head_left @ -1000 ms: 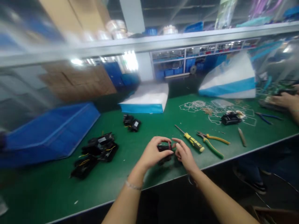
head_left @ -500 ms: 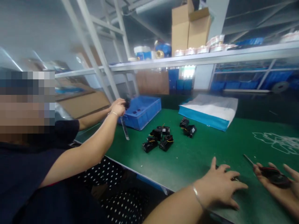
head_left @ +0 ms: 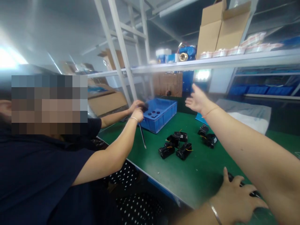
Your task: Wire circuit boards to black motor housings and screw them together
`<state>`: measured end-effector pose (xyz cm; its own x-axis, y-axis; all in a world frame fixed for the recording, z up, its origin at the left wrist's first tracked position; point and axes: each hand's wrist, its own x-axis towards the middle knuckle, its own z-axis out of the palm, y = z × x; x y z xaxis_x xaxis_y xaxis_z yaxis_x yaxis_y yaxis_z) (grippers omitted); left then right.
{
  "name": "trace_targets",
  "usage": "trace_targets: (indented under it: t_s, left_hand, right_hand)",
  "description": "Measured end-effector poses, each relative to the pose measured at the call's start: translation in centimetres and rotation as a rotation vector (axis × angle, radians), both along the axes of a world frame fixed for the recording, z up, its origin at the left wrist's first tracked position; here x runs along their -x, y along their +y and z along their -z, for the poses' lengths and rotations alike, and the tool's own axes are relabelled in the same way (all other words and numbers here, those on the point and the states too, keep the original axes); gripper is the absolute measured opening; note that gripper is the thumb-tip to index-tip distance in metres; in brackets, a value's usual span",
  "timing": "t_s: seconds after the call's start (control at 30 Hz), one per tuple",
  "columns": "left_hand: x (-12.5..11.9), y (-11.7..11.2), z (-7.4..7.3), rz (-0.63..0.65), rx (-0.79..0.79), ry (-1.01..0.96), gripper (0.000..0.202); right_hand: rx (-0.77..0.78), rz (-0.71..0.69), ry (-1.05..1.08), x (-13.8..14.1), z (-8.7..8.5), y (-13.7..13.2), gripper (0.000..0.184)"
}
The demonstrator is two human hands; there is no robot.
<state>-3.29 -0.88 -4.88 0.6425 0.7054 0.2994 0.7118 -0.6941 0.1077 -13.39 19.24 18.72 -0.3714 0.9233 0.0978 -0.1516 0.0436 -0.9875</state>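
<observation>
My right arm reaches far across the bench, and my right hand [head_left: 198, 100] is open with its fingers stretched out, holding nothing. A small dark round part [head_left: 168, 93] shows beyond it, above the far rim of the blue bin [head_left: 159, 122], apart from my fingers. Several small dark round parts lie inside the bin. At the bottom right my left hand [head_left: 239, 197] is spread over a black part [head_left: 231, 177], mostly hidden under the fingers. Several black housings [head_left: 184, 151] with yellow wires lie mid-bench, and more black housings [head_left: 209, 140] sit below my right forearm.
At left a co-worker's hands [head_left: 138, 111] hold a blurred dark part at the bin, with a screwdriver [head_left: 142, 137] below them. A plastic-covered package [head_left: 248, 115] lies behind my right arm. Above runs a shelf [head_left: 168, 68] with cartons and a blue brass-ended fitting [head_left: 187, 53].
My right hand has swung from the lower right toward the bin and let go of the dark round part; its screwdriver no longer shows. My left hand stays over the black part. The view has turned left.
</observation>
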Motion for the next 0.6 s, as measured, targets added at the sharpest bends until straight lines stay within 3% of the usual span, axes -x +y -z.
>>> trace_targets:
  t_s: [0.07, 0.17, 0.37, 0.53, 0.6]
  left_hand:
    - [0.1, 0.6, 0.4, 0.004, -0.032, -0.022, 0.04]
    - [0.0, 1.5, 1.0, -0.042, -0.019, -0.033, 0.031]
    - [-0.3, 2.5, 0.6, -0.117, 0.05, -0.029, 0.032]
    - [-0.5, 3.1, 0.2, -0.135, 0.08, -0.093, 0.032]
    - [-0.6, 3.4, -0.1, -0.153, 0.103, -0.119, 0.044]
  right_hand:
    - [0.114, -0.028, -0.062, -0.5, 2.1, -1.2, 0.051]
    - [0.133, -0.08, -0.123, -4.8, 6.3, -4.0, 0.029]
    - [0.139, -0.092, -0.264, -19.4, 12.0, -10.4, 0.036]
    - [0.161, 0.111, -0.492, -31.3, 16.9, -16.5, 0.043]
    - [0.147, 0.192, -0.559, -35.2, 19.1, -18.9, 0.044]
